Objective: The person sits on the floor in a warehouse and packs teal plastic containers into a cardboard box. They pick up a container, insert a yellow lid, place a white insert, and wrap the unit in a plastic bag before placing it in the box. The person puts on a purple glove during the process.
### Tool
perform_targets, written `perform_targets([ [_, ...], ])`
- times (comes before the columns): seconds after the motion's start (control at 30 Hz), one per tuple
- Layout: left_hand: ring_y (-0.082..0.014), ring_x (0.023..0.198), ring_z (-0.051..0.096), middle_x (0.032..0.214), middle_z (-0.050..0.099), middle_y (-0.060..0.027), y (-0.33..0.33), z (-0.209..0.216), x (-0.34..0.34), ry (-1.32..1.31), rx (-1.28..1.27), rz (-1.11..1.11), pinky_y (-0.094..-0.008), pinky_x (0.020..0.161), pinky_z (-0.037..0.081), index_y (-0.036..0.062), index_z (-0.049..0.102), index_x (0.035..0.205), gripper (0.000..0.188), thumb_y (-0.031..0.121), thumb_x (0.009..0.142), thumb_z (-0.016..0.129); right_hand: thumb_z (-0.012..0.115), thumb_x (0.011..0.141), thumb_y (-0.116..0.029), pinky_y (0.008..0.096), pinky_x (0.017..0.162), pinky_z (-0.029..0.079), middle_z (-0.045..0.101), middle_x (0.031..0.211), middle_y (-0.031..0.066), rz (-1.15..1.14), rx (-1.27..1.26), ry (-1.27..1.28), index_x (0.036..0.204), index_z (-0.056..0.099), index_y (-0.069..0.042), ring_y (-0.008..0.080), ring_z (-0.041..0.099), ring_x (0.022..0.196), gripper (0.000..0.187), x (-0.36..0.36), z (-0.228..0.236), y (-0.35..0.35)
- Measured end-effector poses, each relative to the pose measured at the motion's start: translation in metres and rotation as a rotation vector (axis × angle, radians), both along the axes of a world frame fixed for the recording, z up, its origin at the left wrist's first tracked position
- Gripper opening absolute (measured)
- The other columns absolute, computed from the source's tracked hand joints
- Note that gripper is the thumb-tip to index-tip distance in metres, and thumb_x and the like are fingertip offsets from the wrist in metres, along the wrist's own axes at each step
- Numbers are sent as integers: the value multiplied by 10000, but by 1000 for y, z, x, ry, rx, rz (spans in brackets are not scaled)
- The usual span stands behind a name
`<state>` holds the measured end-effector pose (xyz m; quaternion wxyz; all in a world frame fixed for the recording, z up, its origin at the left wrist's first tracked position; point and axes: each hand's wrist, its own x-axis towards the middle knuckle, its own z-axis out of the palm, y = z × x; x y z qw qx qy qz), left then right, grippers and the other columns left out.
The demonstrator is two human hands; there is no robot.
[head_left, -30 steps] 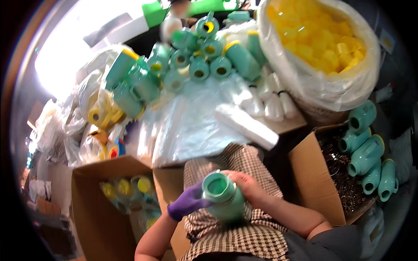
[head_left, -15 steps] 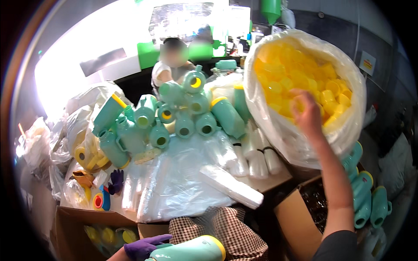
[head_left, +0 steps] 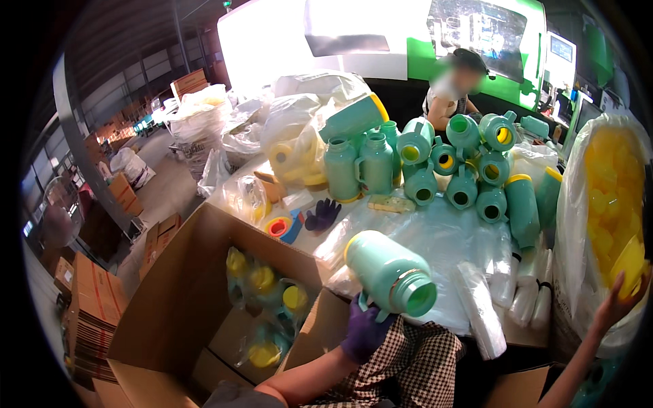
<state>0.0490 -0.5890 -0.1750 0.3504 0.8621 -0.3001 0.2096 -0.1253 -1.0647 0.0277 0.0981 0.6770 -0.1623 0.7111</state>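
Note:
My left hand [head_left: 364, 333], in a purple glove, is closed round the handle of a mint-green handled flask [head_left: 389, 268]. The flask lies tilted above my lap, its uncapped mouth toward the lower right and its yellow-rimmed base toward the upper left. At the right edge my bare right hand [head_left: 624, 298] grips a yellow plastic cup [head_left: 628, 266] beside a large white plastic bag [head_left: 570, 231] full of yellow cups. More mint-green flasks [head_left: 375, 163] stand and lie stacked across the back of the table, several with open mouths facing me.
An open cardboard box [head_left: 170, 299] at lower left holds several yellow-capped flasks in clear plastic. Clear bags [head_left: 442, 238] and rolled bundles [head_left: 481, 309] cover the table. A purple glove [head_left: 322, 215] and a tape dispenser [head_left: 284, 226] lie near the box. Another person [head_left: 439, 102] sits behind the flasks.
The view has swung left, bringing in the box and the floor beyond. My right hand now holds a yellow cup at the bag. My left hand has raised and turned the flask.

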Motion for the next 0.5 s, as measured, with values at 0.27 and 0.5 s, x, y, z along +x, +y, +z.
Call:
perform_targets([
  [0.27,-231,1165,502,1328,418,-108,-12,18,-43,642,-1124,-404,-346,937,509,104,199,1522,767,-64,847,522,864,742,-410,492,1189,192,102,1543,253,1177,784,791,1526,-88,-13,376,168,1459,1295,-17,-231,311],
  [0.5,-274,1009,689,1373,565,-115,63,-44,-111,419,-162,-818,-311,726,612,191,581,1324,618,7,746,697,796,792,-40,283,608,545,720,790,116,834,796,756,975,727,-8,177,691,654,199,66,-223,208],
])
